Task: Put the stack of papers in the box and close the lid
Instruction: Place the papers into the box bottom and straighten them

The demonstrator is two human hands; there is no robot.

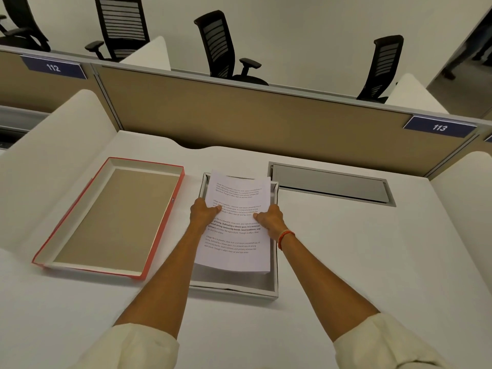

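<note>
A stack of white printed papers (237, 251) hangs just above the open grey box (239, 290) in the middle of the desk, its far end reaching over the box's far rim. My left hand (203, 213) grips the stack's left edge, thumb on top. My right hand (270, 218) grips the right edge the same way. The box's near inner floor shows below the papers. The red-edged lid (162, 227) lies upside down to the left of the box, showing its brown inside.
A white cloth (359, 262) covers the desk. A grey metal cable hatch (330, 183) is set into the desk at the back right. A tan partition (239, 115) stands behind, white dividers at both sides, black office chairs beyond.
</note>
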